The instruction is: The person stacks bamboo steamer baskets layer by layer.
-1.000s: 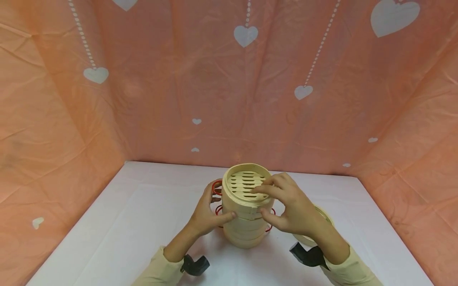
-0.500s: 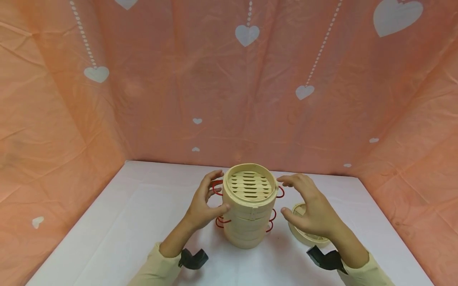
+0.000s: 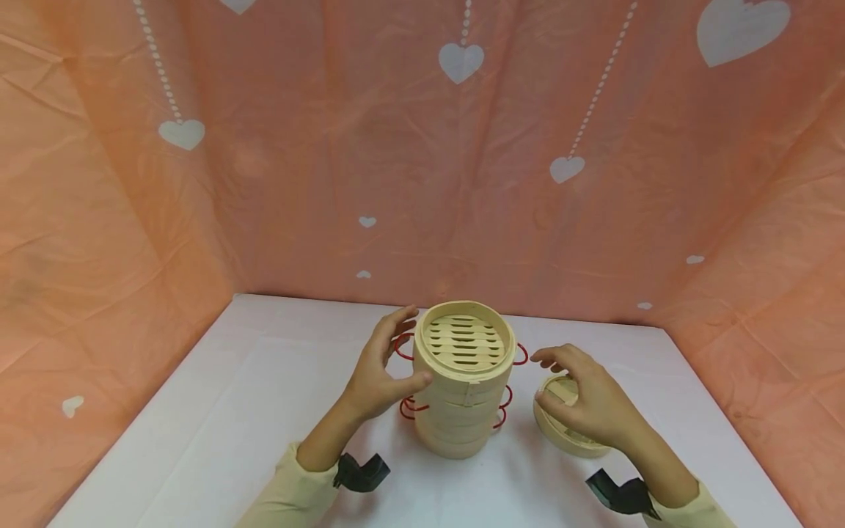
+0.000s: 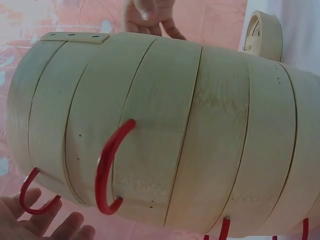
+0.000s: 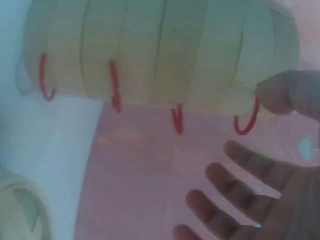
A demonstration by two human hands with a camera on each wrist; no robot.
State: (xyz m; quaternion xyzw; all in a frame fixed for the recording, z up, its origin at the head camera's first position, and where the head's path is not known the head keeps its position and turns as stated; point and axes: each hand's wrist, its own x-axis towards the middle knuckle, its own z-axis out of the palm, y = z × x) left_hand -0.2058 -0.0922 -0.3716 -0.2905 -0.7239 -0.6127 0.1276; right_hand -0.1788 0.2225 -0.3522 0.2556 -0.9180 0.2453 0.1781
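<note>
- Baskets [image 3: 459,422] are stacked in an upright tower on the white table [image 3: 277,381], with a slatted floor [image 3: 463,345] seen uncovered at the top.
- The left hand [image 3: 372,385] is held close beside the tower, fingers and thumb spread; nothing is seen to be gripped, and whether the wall is touched by the thumb cannot be told.
- The right hand [image 3: 590,403] is held on the other side, apart from the tower, fingers spread and nothing pinched; a loose round piece [image 3: 566,441] is partly hidden by it.
- A red handle [image 4: 103,172] is turned out of line with others, so the tiers may be poorly matched; under a sideways push, one could be slid off its neighbour.
- The top handle could be snagged by the left fingers if the hand were drawn away carelessly, and the tall stack could be tipped.
- The loose round piece could be knocked by the right hand or sleeve, were either lowered without care.
</note>
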